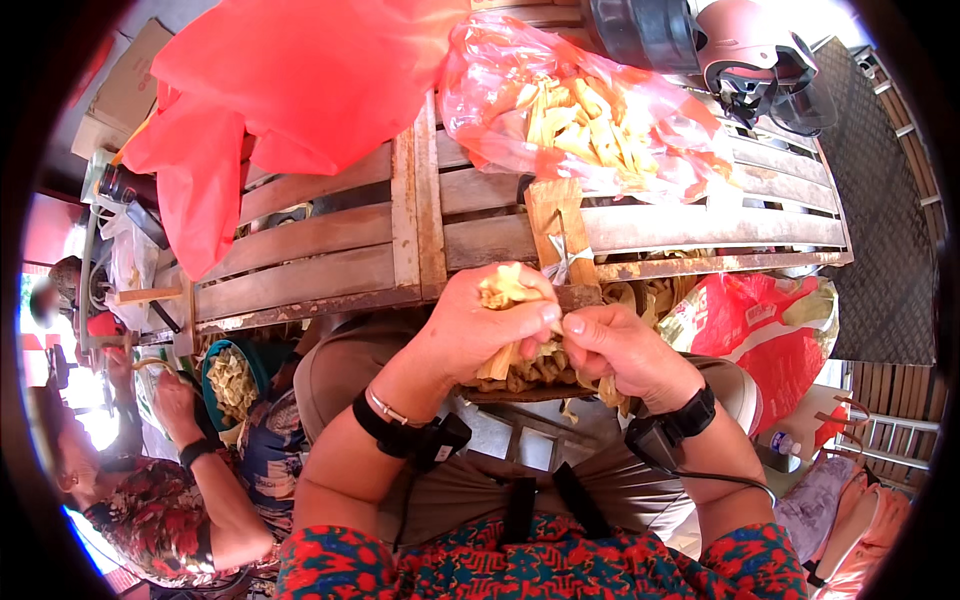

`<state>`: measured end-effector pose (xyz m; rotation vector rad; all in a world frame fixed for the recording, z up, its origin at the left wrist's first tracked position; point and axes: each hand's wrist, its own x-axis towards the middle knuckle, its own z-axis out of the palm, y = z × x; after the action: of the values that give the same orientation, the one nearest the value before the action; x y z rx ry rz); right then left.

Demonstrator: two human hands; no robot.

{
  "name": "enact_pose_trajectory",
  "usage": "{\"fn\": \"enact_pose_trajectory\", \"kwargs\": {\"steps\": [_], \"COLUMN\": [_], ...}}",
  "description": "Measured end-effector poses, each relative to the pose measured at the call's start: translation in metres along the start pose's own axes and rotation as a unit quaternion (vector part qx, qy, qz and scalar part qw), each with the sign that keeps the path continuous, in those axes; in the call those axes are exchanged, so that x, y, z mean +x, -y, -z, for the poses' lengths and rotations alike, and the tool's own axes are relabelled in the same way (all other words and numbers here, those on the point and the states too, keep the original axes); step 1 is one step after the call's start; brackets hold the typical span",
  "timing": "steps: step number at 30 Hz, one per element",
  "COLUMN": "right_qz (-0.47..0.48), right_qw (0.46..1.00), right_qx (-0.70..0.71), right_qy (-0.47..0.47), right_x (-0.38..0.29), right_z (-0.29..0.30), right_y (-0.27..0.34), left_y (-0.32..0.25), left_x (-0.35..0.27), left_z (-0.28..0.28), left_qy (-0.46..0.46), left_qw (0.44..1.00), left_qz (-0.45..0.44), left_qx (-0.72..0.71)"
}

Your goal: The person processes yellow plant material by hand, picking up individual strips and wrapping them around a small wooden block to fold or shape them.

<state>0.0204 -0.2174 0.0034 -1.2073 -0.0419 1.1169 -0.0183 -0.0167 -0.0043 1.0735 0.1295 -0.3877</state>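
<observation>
My left hand [495, 319] is closed around a pale yellow dried strip [504, 286], whose crumpled end shows above the fingers. Close at its right, my right hand [628, 351] pinches a thin part of yellowish material between thumb and fingers. Beneath both hands, a container of knotted yellowish pieces [536, 373] sits at my lap, partly hidden. Just beyond the hands, a wooden block [559, 217] with an upright metal spike and a tied white strip is fixed at the slatted table's edge. Farther back, a translucent red plastic bag [487, 97] holds more yellow strips [592, 124].
The slatted wooden table [322, 232] carries a red cloth or bag [300, 75] and a helmet [750, 52]. A red and white sack [765, 330] stands at right. At left, another person [165, 495] works beside a teal bucket [259, 367] of pale pieces.
</observation>
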Motion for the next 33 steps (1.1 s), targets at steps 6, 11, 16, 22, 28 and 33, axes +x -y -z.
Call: {"fn": "enact_pose_trajectory", "kwargs": {"steps": [6,11,16,22,28,33], "right_qz": [0.199,0.232,0.362,0.491,0.517,0.393], "right_qw": [0.942,0.710,0.773,0.681,0.741,0.778], "right_qx": [-0.230,-0.553,-0.407,-0.526,-0.410,-0.450], "right_qy": [-0.141,-0.370,-0.326,-0.136,-0.121,-0.192], "right_x": [0.013,0.037,0.034,0.020,0.012,0.013], "right_z": [0.027,0.037,0.029,0.006,0.010,0.014], "right_y": [-0.008,-0.005,-0.013,-0.005,0.003,-0.008], "left_y": [0.019,0.048,0.032,0.040,0.021,0.011], "left_x": [0.016,0.049,0.034,0.016,-0.008,-0.008], "left_z": [0.003,0.014,0.015,-0.008,-0.027,-0.021], "left_qy": [-0.068,-0.203,-0.210,-0.056,0.222,0.258], "left_qw": [0.993,0.955,0.954,0.998,0.942,0.955], "left_qz": [-0.085,-0.062,-0.060,0.033,0.195,0.138], "left_qx": [0.036,0.207,0.204,0.021,0.157,0.037]}}
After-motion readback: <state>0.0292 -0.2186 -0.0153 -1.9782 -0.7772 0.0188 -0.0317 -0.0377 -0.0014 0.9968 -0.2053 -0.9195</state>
